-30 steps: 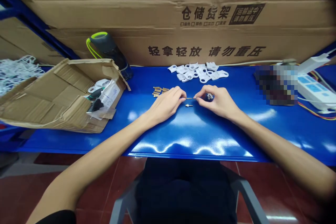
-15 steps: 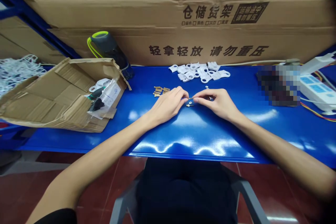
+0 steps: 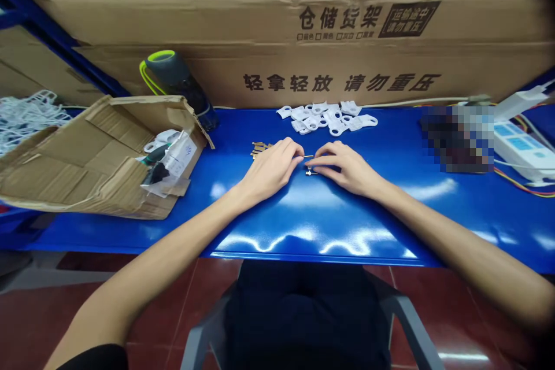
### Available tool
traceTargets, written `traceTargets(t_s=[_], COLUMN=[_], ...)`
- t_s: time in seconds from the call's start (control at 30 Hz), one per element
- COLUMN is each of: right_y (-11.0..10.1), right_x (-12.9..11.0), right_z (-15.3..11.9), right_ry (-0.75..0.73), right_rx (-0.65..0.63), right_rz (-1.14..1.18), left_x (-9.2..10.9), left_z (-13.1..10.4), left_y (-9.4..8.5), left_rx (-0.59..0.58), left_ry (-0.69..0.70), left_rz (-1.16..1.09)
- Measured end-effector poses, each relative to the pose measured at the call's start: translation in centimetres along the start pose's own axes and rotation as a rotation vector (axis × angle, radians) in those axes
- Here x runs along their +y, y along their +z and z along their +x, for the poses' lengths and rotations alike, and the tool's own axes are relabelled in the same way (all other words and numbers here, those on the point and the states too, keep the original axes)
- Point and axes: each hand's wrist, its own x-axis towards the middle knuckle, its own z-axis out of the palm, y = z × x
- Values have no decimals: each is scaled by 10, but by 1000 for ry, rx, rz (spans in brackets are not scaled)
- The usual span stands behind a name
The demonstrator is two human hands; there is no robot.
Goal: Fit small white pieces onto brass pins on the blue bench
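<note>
My left hand (image 3: 277, 167) is closed in a pinch on one end of a thin brass-coloured strip (image 3: 308, 156) over the blue table. From the other side, my right hand (image 3: 344, 167) has its fingers bent close to the strip's right end and to a small white-and-metal part (image 3: 309, 173) on the table; what its fingertips grip is too small to make out. Several brass-coloured pieces (image 3: 259, 149) lie just behind my left hand, partly hidden by it. Behind both hands is a pile of white plastic parts with round holes (image 3: 336, 118).
An open cardboard box (image 3: 117, 156) with bagged items stands at left, a dark bottle (image 3: 177, 84) behind it. White cords lie at far left. A white power strip (image 3: 522, 147) with cables and a blurred dark object (image 3: 459, 141) are at right. Large cardboard (image 3: 277, 23) stands behind the table.
Both hands have shifted slightly left. My right hand has moved its fingers lower, nearer the small part, and now covers the small bits that showed beside it.
</note>
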Motion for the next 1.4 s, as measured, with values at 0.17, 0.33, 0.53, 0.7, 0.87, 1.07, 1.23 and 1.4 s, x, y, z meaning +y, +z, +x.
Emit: traceTargets(t_s=[0.17,0.33,0.53,0.7,0.87,1.07,1.23,1.4], right_y=[0,-7,-11,-9,-7,-6,-7,-5], right_x=[7,-1,-15,-15,-14,-18,-21,-21], right_z=[2,2,1,1,0,-1,-1,-3], right_ry=[23,174,290,328,315,290,232,126], right_rx=[25,132,225,229,221,242,237,264], right_rz=[-33,105,304,367,408,395,302,225], left_x=[2,2,3,5,9,11,12,11], left_z=[0,-1,-1,-1,-1,-2,-2,-2], left_y=[0,-2,2,1,0,0,1,2], left_rx=[-10,-9,-23,-23,-31,-22,-24,-13], left_ry=[-7,-15,25,26,42,50,77,81], left_rz=[-4,-11,-40,-75,-108,-118,-107,-160])
